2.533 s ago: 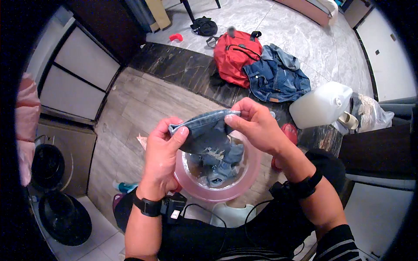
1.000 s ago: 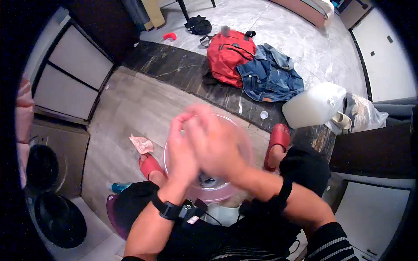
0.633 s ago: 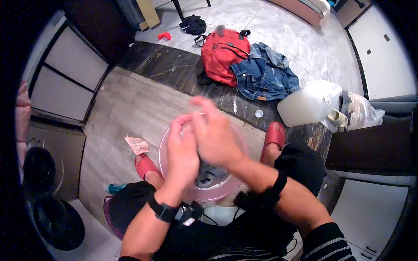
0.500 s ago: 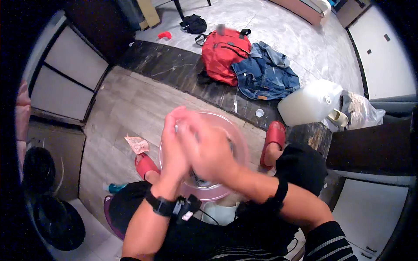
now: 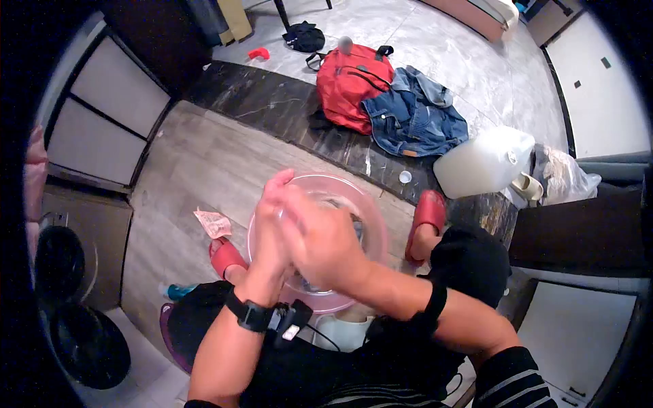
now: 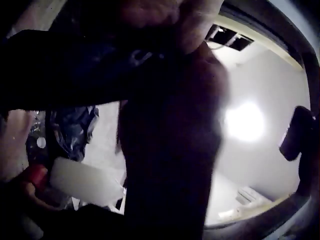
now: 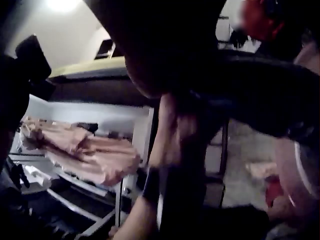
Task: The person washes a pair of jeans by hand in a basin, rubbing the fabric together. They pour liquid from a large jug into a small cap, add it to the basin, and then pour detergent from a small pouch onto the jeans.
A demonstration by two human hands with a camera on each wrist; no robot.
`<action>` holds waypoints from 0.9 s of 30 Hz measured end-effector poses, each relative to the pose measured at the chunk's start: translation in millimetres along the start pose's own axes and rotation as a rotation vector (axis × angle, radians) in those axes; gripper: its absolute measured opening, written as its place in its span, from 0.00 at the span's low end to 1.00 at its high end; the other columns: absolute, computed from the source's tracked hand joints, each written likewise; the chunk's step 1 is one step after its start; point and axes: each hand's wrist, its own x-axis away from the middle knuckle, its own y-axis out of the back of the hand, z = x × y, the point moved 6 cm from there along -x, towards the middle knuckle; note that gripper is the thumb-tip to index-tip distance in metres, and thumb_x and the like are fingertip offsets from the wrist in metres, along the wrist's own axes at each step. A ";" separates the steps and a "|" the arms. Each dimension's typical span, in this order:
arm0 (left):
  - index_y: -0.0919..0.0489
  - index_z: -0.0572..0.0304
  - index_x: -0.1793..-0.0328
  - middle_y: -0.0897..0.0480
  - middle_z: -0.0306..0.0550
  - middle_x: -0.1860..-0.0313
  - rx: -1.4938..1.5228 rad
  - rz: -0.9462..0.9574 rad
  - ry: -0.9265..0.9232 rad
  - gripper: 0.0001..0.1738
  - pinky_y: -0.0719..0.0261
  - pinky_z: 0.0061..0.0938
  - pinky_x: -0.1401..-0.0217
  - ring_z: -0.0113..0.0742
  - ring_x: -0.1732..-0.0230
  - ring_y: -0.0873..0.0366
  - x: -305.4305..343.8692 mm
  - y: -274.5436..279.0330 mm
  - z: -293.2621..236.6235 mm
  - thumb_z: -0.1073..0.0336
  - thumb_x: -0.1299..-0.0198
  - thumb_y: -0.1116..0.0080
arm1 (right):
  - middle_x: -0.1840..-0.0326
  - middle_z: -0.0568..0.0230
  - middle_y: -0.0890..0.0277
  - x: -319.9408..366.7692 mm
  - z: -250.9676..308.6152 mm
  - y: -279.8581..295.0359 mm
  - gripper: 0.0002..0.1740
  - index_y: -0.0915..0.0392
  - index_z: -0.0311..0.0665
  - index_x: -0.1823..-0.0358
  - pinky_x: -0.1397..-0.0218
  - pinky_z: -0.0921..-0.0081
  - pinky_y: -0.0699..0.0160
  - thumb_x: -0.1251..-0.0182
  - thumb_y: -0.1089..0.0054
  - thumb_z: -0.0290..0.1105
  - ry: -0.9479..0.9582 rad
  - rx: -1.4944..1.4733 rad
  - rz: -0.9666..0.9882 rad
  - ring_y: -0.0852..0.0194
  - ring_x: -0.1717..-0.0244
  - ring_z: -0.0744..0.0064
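Over a pink basin (image 5: 378, 268) on the floor, my left hand (image 5: 267, 228) and right hand (image 5: 323, 238) are pressed together, the right overlapping the left. Both grip a denim garment, largely hidden under them in the head view. Wet blue denim (image 5: 358, 228) shows inside the basin beside the right hand. In the dim left wrist view, a dark stretch of the denim garment (image 6: 85, 75) with a seam runs out from the hands. The right wrist view has the dark denim garment (image 7: 270, 92) stretching rightward from the joined hands, above the basin's edge.
Red slippers (image 5: 428, 217) flank the basin, with a printed paper piece (image 5: 213, 223) at the left. On the dark stone step lie a red backpack (image 5: 350, 85), a denim jacket (image 5: 418, 119) and a white jug (image 5: 484, 162). A pale stool (image 5: 343, 332) stands between basin and body.
Earlier the hands were apart, holding the denim's edge spread over the basin. They have since come together over the cloth and shift against each other, the right hand now lower.
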 end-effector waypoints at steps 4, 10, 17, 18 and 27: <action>0.34 0.59 0.36 0.26 0.44 0.45 0.048 0.039 0.010 0.18 0.26 0.25 0.46 0.29 0.47 0.27 2.6 -4.8 3.1 0.63 0.30 0.58 | 0.62 0.42 0.23 -29.0 -35.0 30.5 0.16 0.26 0.35 0.49 0.56 0.62 0.25 0.38 0.50 0.30 -0.301 -0.069 -0.168 0.21 0.59 0.46; 0.34 0.63 0.39 0.24 0.44 0.51 0.143 -0.070 0.055 0.17 0.27 0.23 0.46 0.27 0.51 0.26 0.3 4.5 16.9 0.66 0.32 0.54 | 0.61 0.42 0.23 -21.4 -16.3 22.1 0.15 0.26 0.33 0.50 0.54 0.64 0.25 0.36 0.49 0.30 -0.052 -0.002 -0.078 0.21 0.58 0.47; 0.34 0.62 0.40 0.23 0.45 0.51 0.176 -0.114 0.014 0.17 0.25 0.22 0.51 0.26 0.51 0.26 9.1 0.1 -2.8 0.69 0.34 0.51 | 0.67 0.42 0.22 -10.4 -10.3 11.6 0.14 0.28 0.38 0.49 0.66 0.50 0.24 0.33 0.51 0.35 -0.053 -0.020 -0.060 0.22 0.69 0.42; 0.33 0.60 0.37 0.23 0.42 0.49 0.073 -0.013 -0.002 0.19 0.26 0.23 0.47 0.27 0.50 0.26 2.2 -1.7 -1.6 0.62 0.31 0.53 | 0.67 0.42 0.22 -25.9 -20.7 22.7 0.14 0.28 0.39 0.50 0.67 0.50 0.24 0.34 0.50 0.36 -0.080 -0.008 -0.151 0.22 0.70 0.43; 0.33 0.65 0.38 0.25 0.44 0.49 -0.019 0.005 -0.160 0.19 0.29 0.24 0.45 0.27 0.49 0.28 1.9 5.4 6.5 0.69 0.34 0.53 | 0.63 0.45 0.22 -24.8 -24.4 25.1 0.14 0.26 0.39 0.50 0.56 0.58 0.25 0.35 0.52 0.32 -0.373 0.014 -0.065 0.22 0.59 0.44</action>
